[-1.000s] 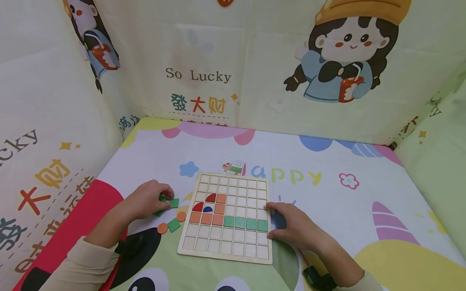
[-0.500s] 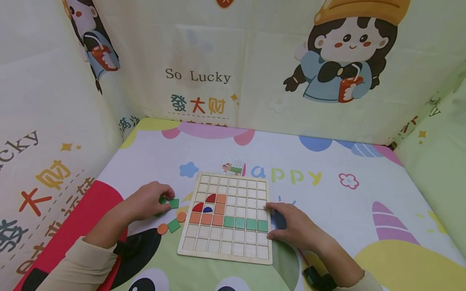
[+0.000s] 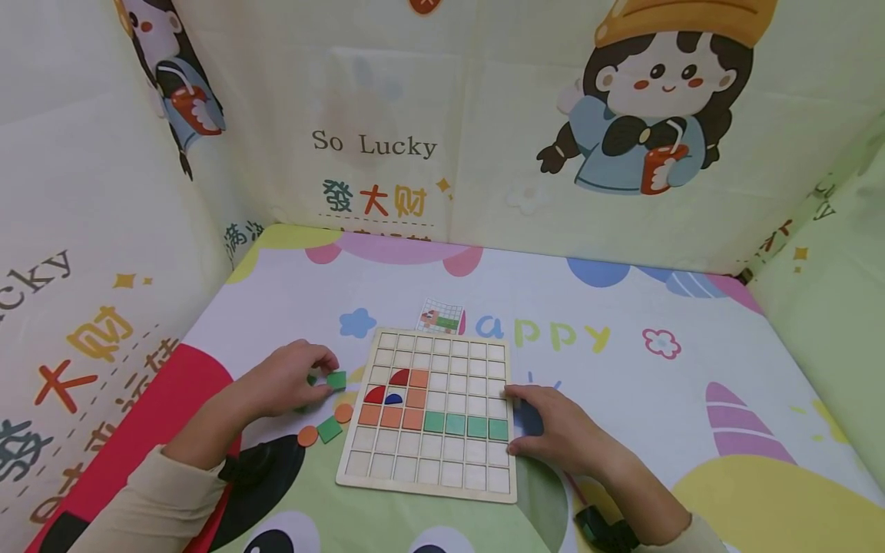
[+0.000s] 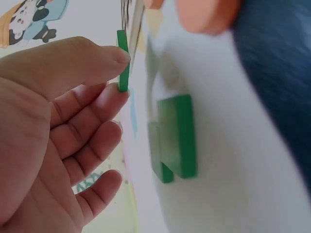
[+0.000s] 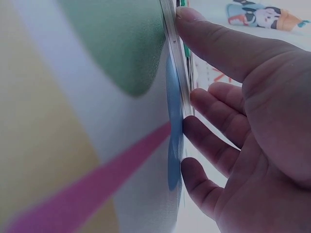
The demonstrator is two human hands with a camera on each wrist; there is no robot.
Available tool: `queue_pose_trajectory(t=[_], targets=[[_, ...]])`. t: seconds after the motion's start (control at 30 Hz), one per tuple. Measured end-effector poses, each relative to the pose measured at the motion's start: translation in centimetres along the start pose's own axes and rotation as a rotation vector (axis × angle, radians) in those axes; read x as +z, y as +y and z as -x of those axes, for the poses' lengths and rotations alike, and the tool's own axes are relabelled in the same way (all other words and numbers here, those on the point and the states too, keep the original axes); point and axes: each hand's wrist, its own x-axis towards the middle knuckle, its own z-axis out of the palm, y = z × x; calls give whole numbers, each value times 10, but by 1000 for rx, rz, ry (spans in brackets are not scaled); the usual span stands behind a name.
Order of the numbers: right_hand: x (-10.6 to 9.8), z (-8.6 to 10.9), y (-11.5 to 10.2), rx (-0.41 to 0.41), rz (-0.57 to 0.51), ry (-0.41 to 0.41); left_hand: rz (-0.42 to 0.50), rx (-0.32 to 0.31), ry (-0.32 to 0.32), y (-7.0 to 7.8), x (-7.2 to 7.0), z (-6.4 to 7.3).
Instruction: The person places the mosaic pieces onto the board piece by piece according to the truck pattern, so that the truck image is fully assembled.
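Observation:
A wooden grid board (image 3: 452, 470) lies flat on the table with orange, red, blue and green pieces set in its squares. Left of it, my left hand (image 3: 285, 384) pinches a green square tile (image 3: 336, 380) between thumb and index finger. In the left wrist view this held tile (image 4: 123, 41) is edge-on above the table, and other green tiles (image 4: 177, 136) lie below the hand. My right hand (image 3: 568, 428) touches the board's right edge with its thumb and fingertips, fingers extended. The right wrist view shows the thumb against the board's edge (image 5: 177, 53).
Loose by the board's left side are a green tile (image 3: 329, 428) and two orange discs, one disc (image 3: 307, 436) nearer me. A small picture card (image 3: 440, 316) sits at the board's far edge. Printed cloth walls (image 3: 484, 153) surround the table at the back and sides.
My left hand has shifted slightly right and up, and the pinched green tile has moved with it. The right hand and the board stay in place.

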Motion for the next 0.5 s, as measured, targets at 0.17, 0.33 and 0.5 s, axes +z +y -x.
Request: queue_pose_trajectory(t=[0.17,0.33,0.5], targets=[[0,0,0,5,3,-1,-21,56,23,10,-4,-3],[0,0,-1,6,5,-2,-36,138,53,19,-4,-6],[0,0,-1,2,7,0,-33,174,56,28,-1,-11]])
